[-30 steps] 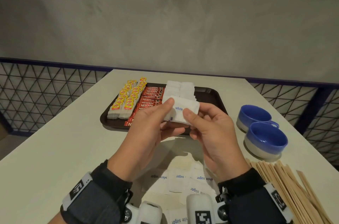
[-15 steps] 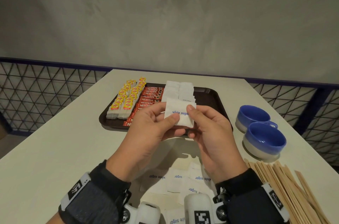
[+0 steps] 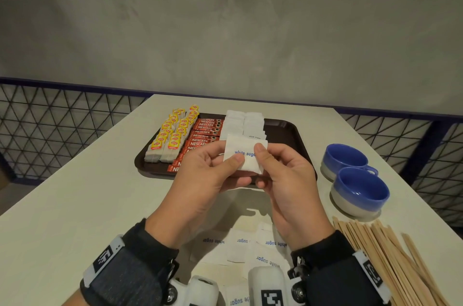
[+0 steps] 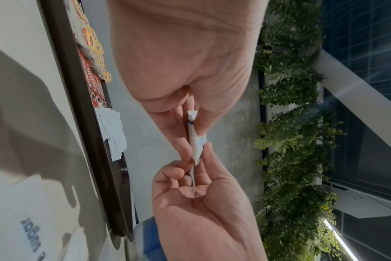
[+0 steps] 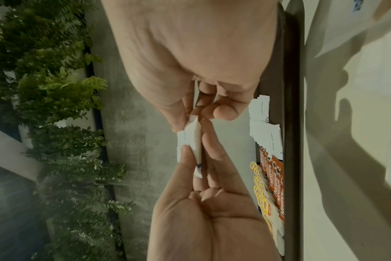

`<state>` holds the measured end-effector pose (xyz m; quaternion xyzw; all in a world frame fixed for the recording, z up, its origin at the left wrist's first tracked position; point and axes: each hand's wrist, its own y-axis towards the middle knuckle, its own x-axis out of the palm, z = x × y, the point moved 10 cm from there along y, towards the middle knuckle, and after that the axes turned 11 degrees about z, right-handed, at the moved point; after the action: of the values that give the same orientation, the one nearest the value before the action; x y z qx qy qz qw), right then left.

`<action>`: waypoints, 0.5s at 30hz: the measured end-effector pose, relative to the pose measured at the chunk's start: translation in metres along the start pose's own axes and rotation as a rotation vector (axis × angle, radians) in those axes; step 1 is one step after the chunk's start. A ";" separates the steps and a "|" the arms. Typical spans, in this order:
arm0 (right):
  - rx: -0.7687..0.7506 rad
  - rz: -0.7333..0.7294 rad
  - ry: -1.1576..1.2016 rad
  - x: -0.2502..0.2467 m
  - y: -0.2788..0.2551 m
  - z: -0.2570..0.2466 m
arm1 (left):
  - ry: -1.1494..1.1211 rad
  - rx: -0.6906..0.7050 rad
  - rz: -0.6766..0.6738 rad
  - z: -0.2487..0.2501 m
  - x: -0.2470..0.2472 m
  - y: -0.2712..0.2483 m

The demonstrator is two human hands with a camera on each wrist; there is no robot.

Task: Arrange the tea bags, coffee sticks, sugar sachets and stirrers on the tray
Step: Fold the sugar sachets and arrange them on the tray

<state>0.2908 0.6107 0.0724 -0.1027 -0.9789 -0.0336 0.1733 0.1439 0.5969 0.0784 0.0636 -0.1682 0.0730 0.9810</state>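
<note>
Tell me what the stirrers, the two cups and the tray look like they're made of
The stirrers look like bare wood: pale tan, matte, flat thin strips. The two cups look like glazed ceramic, glossy blue inside with a duller grey-white outside and thick rims. The tray is probably moulded plastic: dark brown, smooth, with a rounded raised rim and a faint sheen, though the material can't be confirmed.

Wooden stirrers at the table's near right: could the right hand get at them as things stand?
Probably not at once. The right hand and left hand both pinch a sugar sachet. The stirrers lie uncovered beside the right wrist, so the path looks free once it lets go.
</note>
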 end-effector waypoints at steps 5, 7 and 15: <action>0.012 -0.011 0.000 0.001 -0.001 0.002 | 0.003 -0.004 0.000 0.000 0.000 0.000; 0.026 -0.011 -0.001 0.002 -0.001 0.003 | -0.001 -0.005 0.002 0.001 0.000 0.000; 0.021 -0.006 -0.028 0.003 -0.003 0.003 | -0.004 -0.012 0.001 0.002 0.000 0.000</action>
<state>0.2867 0.6085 0.0706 -0.0986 -0.9818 -0.0226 0.1607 0.1439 0.5964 0.0799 0.0578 -0.1705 0.0725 0.9810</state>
